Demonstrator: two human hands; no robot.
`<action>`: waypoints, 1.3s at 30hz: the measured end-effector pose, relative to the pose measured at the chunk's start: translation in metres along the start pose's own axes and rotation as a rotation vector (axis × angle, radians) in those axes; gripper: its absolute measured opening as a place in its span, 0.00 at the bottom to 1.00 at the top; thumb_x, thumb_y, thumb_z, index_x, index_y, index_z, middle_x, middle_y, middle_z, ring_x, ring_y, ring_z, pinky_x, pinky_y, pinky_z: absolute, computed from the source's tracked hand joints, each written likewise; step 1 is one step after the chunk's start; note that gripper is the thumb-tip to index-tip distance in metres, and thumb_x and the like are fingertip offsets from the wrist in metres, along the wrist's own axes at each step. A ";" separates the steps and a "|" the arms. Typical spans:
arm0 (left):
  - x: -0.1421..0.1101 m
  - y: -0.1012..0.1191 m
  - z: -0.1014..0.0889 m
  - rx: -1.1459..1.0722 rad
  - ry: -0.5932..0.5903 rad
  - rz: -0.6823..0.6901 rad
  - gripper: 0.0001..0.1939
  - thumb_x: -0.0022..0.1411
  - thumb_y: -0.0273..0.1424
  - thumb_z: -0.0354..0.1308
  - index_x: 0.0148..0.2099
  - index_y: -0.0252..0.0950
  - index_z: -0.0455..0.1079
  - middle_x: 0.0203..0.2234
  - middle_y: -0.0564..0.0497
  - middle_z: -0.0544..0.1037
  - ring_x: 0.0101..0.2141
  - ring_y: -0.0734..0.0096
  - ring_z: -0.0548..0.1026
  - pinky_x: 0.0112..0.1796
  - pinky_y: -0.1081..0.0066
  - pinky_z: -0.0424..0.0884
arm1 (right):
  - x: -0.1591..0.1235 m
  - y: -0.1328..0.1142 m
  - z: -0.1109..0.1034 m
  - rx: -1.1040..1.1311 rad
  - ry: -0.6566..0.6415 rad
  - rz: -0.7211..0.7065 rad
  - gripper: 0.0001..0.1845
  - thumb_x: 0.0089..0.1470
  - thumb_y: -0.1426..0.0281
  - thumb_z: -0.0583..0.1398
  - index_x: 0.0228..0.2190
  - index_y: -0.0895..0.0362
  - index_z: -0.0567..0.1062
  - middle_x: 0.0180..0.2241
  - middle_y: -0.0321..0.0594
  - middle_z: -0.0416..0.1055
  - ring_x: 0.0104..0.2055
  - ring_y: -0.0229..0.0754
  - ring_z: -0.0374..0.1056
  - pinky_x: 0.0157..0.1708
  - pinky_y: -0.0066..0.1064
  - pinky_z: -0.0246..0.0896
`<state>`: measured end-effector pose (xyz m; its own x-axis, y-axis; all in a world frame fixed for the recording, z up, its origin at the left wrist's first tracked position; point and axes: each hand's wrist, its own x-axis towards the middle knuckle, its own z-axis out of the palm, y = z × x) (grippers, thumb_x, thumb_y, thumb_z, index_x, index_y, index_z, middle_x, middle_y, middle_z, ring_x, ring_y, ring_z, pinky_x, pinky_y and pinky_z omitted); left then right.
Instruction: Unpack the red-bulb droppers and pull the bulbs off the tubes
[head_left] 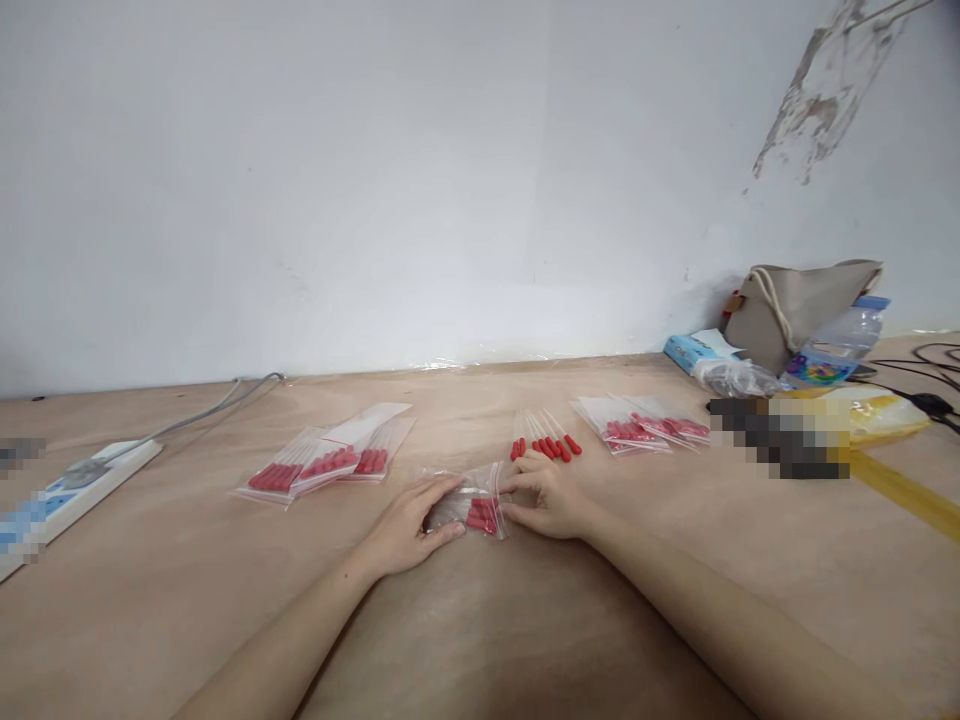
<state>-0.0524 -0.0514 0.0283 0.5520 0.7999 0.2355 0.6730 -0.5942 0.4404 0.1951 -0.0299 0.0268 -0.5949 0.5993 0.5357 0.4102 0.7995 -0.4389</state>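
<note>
On the worktop [187,610], the filled bags at left [330,463] overlap; lifting one carelessly could drag the others. The filled bags at right [634,432] overlap too, with the same risk. The left hand [409,522] has its fingers curved wide around the left end of the clear bag [475,491]; I cannot tell whether they grip. The right hand [546,497] has its fingers narrowed, apparently pinching the bag's right edge. That bag lies near, at centre, between both hands; uneven pulling could crease or split its thin film. The loose red-ended sticks [550,446] lie just beyond the right hand, whose knuckles could scatter them. Inside the clear bag, the red ends [481,516] might slide out if it tips while unsealed.
</note>
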 end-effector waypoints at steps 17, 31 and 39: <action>0.000 0.004 -0.002 0.044 -0.039 0.027 0.26 0.59 0.41 0.50 0.58 0.42 0.56 0.55 0.48 0.62 0.55 0.63 0.59 0.54 0.58 0.57 | 0.002 0.001 0.005 -0.044 -0.117 -0.063 0.10 0.54 0.72 0.53 0.34 0.55 0.74 0.35 0.40 0.71 0.40 0.38 0.63 0.41 0.32 0.55; 0.000 0.004 -0.002 0.040 -0.036 0.026 0.25 0.59 0.41 0.50 0.58 0.42 0.57 0.56 0.48 0.61 0.55 0.63 0.60 0.54 0.58 0.57 | 0.001 0.005 -0.002 0.079 -0.171 -0.049 0.10 0.53 0.71 0.55 0.36 0.55 0.75 0.36 0.40 0.71 0.40 0.38 0.65 0.42 0.32 0.59; 0.000 0.003 -0.001 0.050 -0.037 0.020 0.25 0.59 0.41 0.50 0.58 0.43 0.56 0.56 0.50 0.60 0.55 0.64 0.59 0.55 0.59 0.57 | 0.003 0.026 -0.076 0.172 -0.151 0.148 0.11 0.53 0.69 0.53 0.34 0.56 0.75 0.35 0.40 0.72 0.37 0.39 0.67 0.38 0.31 0.62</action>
<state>-0.0514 -0.0529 0.0306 0.5826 0.7847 0.2116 0.6848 -0.6142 0.3922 0.2567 -0.0038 0.0722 -0.6387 0.6858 0.3489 0.3843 0.6772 -0.6274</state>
